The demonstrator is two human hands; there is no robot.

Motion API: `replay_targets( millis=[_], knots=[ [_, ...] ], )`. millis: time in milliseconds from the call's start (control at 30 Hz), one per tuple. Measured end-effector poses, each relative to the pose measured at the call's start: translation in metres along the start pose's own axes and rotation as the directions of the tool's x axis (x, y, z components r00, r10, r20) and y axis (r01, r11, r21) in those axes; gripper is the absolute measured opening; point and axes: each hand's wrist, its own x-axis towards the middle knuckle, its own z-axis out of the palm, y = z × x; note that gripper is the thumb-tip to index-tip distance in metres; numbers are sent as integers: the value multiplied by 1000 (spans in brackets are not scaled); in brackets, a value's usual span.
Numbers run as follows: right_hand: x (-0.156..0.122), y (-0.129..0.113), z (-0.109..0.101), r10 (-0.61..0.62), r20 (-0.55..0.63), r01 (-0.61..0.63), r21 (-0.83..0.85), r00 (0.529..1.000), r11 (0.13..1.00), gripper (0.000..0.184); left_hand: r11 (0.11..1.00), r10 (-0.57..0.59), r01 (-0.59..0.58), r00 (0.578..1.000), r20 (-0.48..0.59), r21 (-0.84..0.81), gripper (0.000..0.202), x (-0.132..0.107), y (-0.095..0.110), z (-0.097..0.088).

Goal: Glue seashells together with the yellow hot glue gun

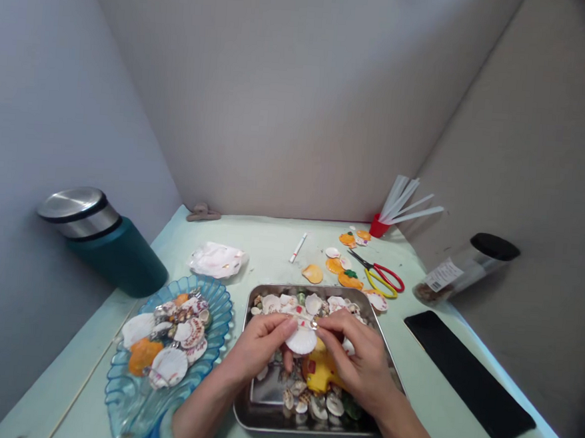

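Note:
Over the metal tray, my left hand is closed on a white scallop shell with small red marks near its top. My right hand pinches a small shiny piece at the shell's upper right edge; its exact kind is too small to make out. Below the hands, a yellow object, partly covered by my right hand and shaped somewhat like a glue gun, lies in the tray. Many loose shells surround it.
At left stand a blue glass dish of shells and a teal flask. Behind the tray lie a white packet, a white marker, orange shells and pliers. Rightward are a red cup, a jar and a black phone.

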Motion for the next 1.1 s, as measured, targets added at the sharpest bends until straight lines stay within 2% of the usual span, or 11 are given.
replay_targets(
  millis=[367, 900, 1100],
  knots=[
    [0, 1, -2, -33, -18, 32, -71, 999, 997, 12, 1000, -8, 8, 1000, 3, -8, 39, 0, -5, -1],
    [-1, 3, -2, -54, 10, 55, -16, 998, 998, 17, 999, -22, 22, 1000, -12, -43, 43, 2, -6, -1],
    [-2, 5, -1, -68, 8, 68, -7, 998, 998, 20, 999, 10, -11, 999, -33, -47, 42, 2, -3, 0]
  ],
)
